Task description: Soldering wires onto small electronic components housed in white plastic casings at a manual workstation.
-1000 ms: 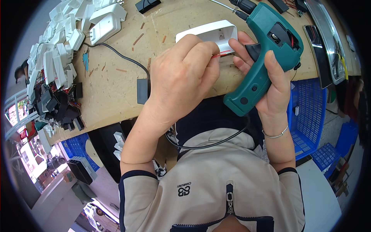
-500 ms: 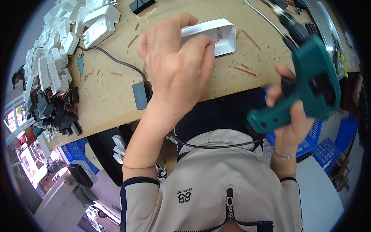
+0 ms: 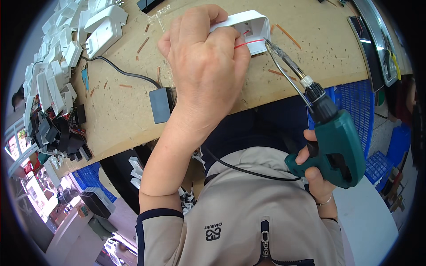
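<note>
My left hand (image 3: 202, 62) is closed round a white open-topped plastic housing (image 3: 243, 17) on the bench. A thin red wire (image 3: 254, 42) runs from beside its thumb and finger across the housing's opening. In my right hand (image 3: 316, 175) is a green soldering gun (image 3: 341, 142), its trigger under a finger. The gun's dark tip and the thin metal feed tube beside it meet at the housing's right edge, by the end of the red wire. Whether tip and wire touch, I cannot tell. My left palm is hidden.
White plug housings (image 3: 103, 37) and dark adapter parts (image 3: 62, 133) are heaped at the left. A black box (image 3: 159, 106) with a cable lies by my left wrist. Brown strips (image 3: 288, 36) are scattered over the bench (image 3: 128, 106). A blue crate (image 3: 357, 111) stands at right.
The soldering gun has swung so its tip points up-left and has come to the housing's right edge. The red wire now stretches farther right. My left hand still grips the housing.
</note>
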The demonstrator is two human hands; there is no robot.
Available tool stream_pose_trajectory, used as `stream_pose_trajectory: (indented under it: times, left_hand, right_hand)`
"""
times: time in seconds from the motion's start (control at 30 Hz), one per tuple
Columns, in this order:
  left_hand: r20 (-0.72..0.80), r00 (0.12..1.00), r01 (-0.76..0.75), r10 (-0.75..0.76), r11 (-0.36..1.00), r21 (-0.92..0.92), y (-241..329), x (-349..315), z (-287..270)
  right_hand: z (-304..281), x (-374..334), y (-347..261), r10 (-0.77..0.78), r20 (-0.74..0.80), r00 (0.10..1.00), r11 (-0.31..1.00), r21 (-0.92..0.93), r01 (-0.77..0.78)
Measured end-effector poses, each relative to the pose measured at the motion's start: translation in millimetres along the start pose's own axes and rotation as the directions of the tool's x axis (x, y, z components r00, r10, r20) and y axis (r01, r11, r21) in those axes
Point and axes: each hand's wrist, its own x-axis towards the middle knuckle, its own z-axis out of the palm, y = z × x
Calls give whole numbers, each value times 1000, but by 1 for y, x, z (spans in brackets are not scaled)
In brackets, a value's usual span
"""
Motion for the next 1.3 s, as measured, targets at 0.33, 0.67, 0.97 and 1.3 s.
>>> stream_pose_trajectory:
  times: [0.33, 0.67, 0.97, 1.3]
  left_hand:
    - [-17, 1000, -16, 17, 998, 58, -1, -2, 4]
    - [-808, 563, -581, 173, 779, -238, -28, 19, 65]
    - [-799, 578, -543, 167, 810, -223, -28, 17, 64]
    - [-761, 619, -504, 196, 842, -193, -27, 15, 59]
  right_hand:
    - [8, 7, 1, 13, -6, 1000, 997, 80, -12]
    - [12, 17, -1, 26, -15, 1000, 997, 80, -25]
    - [12, 21, -2, 29, 0, 1000, 996, 80, -29]
    - [7, 23, -3, 48, 28, 998, 998, 35, -49]
